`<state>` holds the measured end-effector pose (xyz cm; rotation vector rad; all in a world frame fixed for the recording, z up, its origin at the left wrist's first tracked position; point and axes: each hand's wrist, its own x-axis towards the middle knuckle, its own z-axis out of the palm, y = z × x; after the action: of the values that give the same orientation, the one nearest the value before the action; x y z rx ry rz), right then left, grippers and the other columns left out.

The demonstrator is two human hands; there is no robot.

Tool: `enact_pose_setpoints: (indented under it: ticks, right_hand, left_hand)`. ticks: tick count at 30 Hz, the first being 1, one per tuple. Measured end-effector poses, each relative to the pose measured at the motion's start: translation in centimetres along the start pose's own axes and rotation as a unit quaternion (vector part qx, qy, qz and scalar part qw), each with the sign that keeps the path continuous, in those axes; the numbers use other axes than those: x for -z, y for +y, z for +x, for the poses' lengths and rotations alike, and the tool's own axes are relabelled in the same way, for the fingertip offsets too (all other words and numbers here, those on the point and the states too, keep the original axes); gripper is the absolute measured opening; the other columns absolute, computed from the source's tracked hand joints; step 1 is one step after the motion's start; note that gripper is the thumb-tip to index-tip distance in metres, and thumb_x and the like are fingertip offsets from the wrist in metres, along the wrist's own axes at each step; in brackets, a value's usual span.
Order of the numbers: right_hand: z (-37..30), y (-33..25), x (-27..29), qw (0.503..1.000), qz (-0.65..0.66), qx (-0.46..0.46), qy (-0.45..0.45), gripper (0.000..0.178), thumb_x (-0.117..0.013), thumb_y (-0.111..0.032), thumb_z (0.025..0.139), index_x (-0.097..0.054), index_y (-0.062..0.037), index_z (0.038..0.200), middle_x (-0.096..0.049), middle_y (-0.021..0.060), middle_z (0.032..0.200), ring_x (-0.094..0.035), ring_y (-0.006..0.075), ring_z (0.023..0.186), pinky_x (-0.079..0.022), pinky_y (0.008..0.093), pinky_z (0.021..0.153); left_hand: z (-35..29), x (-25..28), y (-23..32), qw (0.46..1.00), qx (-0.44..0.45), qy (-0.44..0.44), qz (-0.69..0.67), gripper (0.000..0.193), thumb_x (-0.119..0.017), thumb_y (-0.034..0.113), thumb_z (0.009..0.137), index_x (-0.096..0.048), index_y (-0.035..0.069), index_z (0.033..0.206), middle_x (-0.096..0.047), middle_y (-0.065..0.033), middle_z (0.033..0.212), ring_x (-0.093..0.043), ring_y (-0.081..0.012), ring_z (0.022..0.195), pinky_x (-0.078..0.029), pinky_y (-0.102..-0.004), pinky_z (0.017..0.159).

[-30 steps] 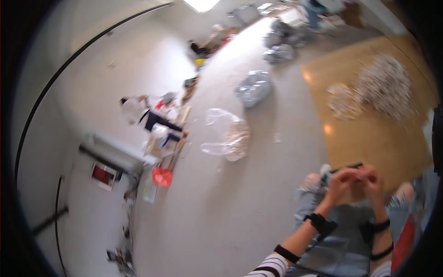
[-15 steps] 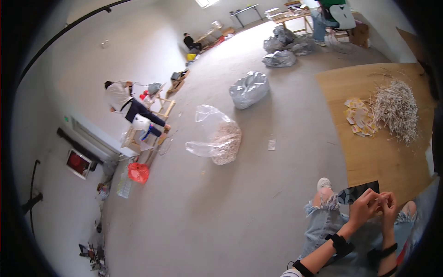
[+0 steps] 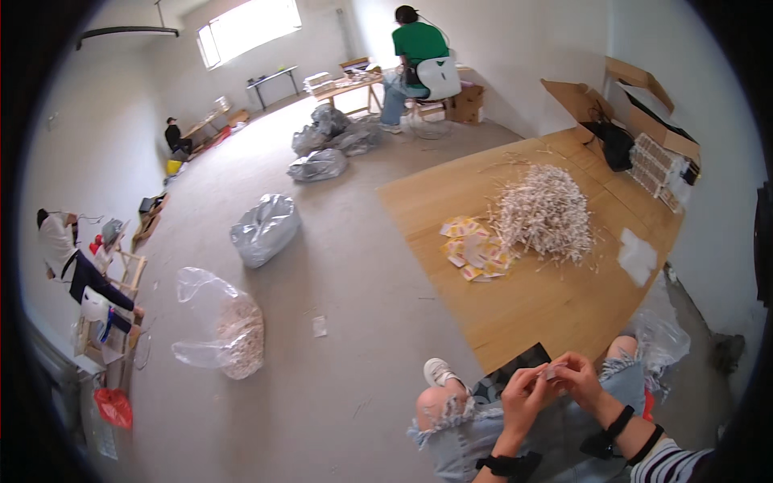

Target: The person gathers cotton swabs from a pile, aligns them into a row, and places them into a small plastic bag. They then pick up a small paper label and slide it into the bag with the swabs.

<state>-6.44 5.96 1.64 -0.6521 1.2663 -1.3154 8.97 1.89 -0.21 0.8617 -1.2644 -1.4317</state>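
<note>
My left hand (image 3: 525,396) and my right hand (image 3: 580,380) meet above my lap, at the near edge of the wooden table (image 3: 515,330). Both are closed, fingertips pinched together around something small and pale that I cannot make out. Beneath them a dark, glossy sheet or bag (image 3: 523,361) lies partly hidden between my knees and the tabletop. Farther up the table is a heap of what look like white cotton swabs (image 3: 543,211). Left of it, several yellow-and-white printed packets (image 3: 475,248) lie spread and overlapping.
A folded white plastic piece (image 3: 638,258) and open cardboard boxes (image 3: 644,113) are on the table's right side. On the floor stand a clear bag of small pale pieces (image 3: 240,338) and grey plastic bags (image 3: 266,229). A person in green (image 3: 420,56) sits at a far table.
My view has swung to the right, showing more of the table and boxes. My hands remain pinched together over my lap, the right now angled more from the side.
</note>
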Motion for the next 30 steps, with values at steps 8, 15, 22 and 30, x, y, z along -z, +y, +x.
enact_pose_setpoints:
  ticks: [8, 15, 22, 30]
  right_hand:
    - [-0.7, -1.2, -1.1, 1.0, 0.012, -0.021, 0.011, 0.013, -0.063, -0.008, 0.091, -0.064, -0.0035, 0.103, -0.068, 0.0076, 0.097, -0.066, 0.0144, 0.091, -0.055, 0.0281, 0.076]
    - [-0.4, -1.0, -1.3, 0.995, -0.052, 0.081, -0.02, 0.017, -0.063, -0.003, 0.093, -0.066, -0.0002, 0.109, -0.069, 0.0073, 0.104, -0.069, 0.015, 0.089, -0.058, 0.0262, 0.074]
    - [-1.2, -2.3, -1.6, 0.986, -0.075, 0.147, 0.011, 0.014, -0.065, -0.009, 0.094, -0.068, -0.0011, 0.105, -0.069, 0.0062, 0.102, -0.07, 0.0128, 0.084, -0.057, 0.0245, 0.069]
    - [-1.3, -2.3, -0.9, 0.983, -0.1, 0.148, 0.048, 0.012, -0.066, -0.01, 0.093, -0.07, -0.0023, 0.101, -0.071, 0.0035, 0.088, -0.068, 0.0102, 0.078, -0.054, 0.0232, 0.068]
  left_hand:
    - [0.0, 0.2, -1.3, 0.996, -0.016, -0.006, -0.09, 0.02, -0.063, 0.006, 0.094, -0.068, -0.004, 0.11, -0.067, -0.0094, 0.109, -0.061, -0.0133, 0.096, -0.048, -0.0238, 0.083]
    - [0.3, 0.6, -0.9, 0.998, -0.061, -0.007, -0.025, 0.023, -0.068, -0.002, 0.088, -0.07, -0.001, 0.112, -0.067, -0.0094, 0.111, -0.062, -0.0109, 0.092, -0.049, -0.0216, 0.079]
    - [0.1, -1.0, 1.7, 0.992, -0.112, 0.035, 0.037, 0.014, -0.067, -0.002, 0.088, -0.073, -0.003, 0.101, -0.072, -0.0116, 0.105, -0.067, -0.012, 0.084, -0.052, -0.0212, 0.064]
    - [0.6, -1.9, 1.2, 0.984, -0.157, 0.051, 0.071, 0.012, -0.07, 0.0, 0.087, -0.074, -0.001, 0.098, -0.074, -0.0097, 0.096, -0.062, -0.0112, 0.076, -0.049, -0.0239, 0.068]
